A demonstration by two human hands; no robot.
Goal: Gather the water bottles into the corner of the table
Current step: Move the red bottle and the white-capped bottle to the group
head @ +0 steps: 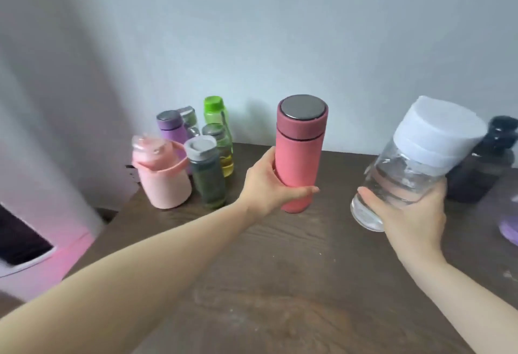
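Observation:
My left hand [265, 185] grips a coral-red flask [300, 152] with a steel lid, held upright just above the brown table [252, 283]. A clear bottle with a white cap [414, 163] is tilted to the right in my right hand [414, 210], lifted off the table. In the far left corner stand several bottles together: a pale pink bottle with a strap [162, 174], a dark green bottle with a grey lid [208, 174], a purple flask [171, 126], a clear bottle with yellow liquid [224, 149] and a lime green bottle [214, 108].
A dark bottle [482, 163] stands at the far right by the wall, with a purple object [508, 229] at the right edge in front of it. A pink and white appliance [33, 247] sits left of the table. The wall runs along the table's back.

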